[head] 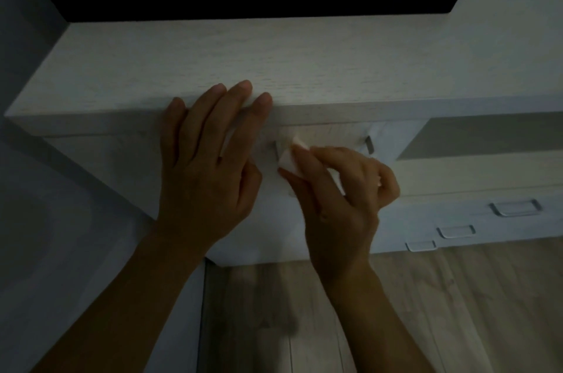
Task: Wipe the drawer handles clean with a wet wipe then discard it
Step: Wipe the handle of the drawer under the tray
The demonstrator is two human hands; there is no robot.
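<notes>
The left hand point(207, 159) lies spread, fingers straight over the desk point(213, 62) top's front edge. The right hand point(338, 189) pinches a folded wet wipe point(289, 159) against the top drawer handle point(369, 144), at its left end.

The left hand point(207, 159) lies on the front edge of the cabinet top point(274, 62), left of its middle. Under this edge, the right hand point(341, 189) holds the wet wipe point(289, 159) at the left end of the top drawer handle point(369, 144). Three more handles point(515, 208) are lower, at the right.
</notes>
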